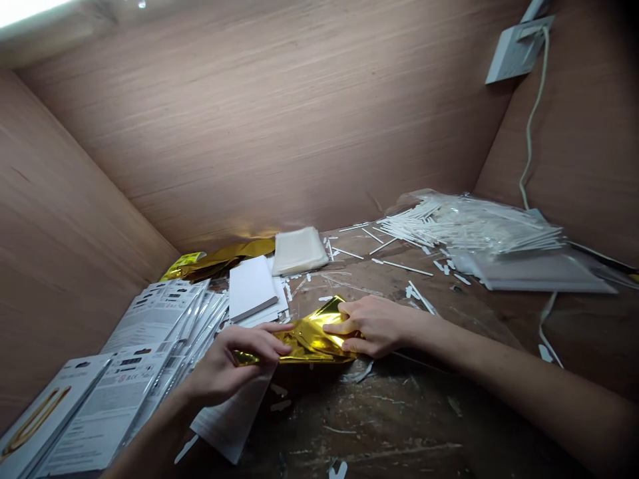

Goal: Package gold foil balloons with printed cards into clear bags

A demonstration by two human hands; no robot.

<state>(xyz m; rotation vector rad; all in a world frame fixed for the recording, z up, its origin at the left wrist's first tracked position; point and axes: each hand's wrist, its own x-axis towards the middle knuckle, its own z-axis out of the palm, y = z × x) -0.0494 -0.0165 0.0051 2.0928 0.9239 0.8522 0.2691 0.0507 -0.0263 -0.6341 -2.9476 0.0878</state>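
A crumpled, shiny gold foil sheet (pixel 312 336) lies low over the table between my two hands. My left hand (pixel 232 359) is at its left end, thumb along the near edge and fingers over the top, with foil between them. At the right end, my right hand (pixel 374 326) has its fingers bent onto the foil and grips it. Part of the foil is hidden under both hands. Below my left hand, a white printed card packet (pixel 232 416) lies on the table.
Printed card packs (pixel 124 392) overlap along the left. Behind my hands are a white card stack (pixel 252 287), clear sleeves (pixel 299 249) and more gold foil (pixel 224 256). Bagged white sticks (pixel 479 223) lie back right; scraps dot the table (pixel 394 412). Wooden walls (pixel 299 120) enclose it.
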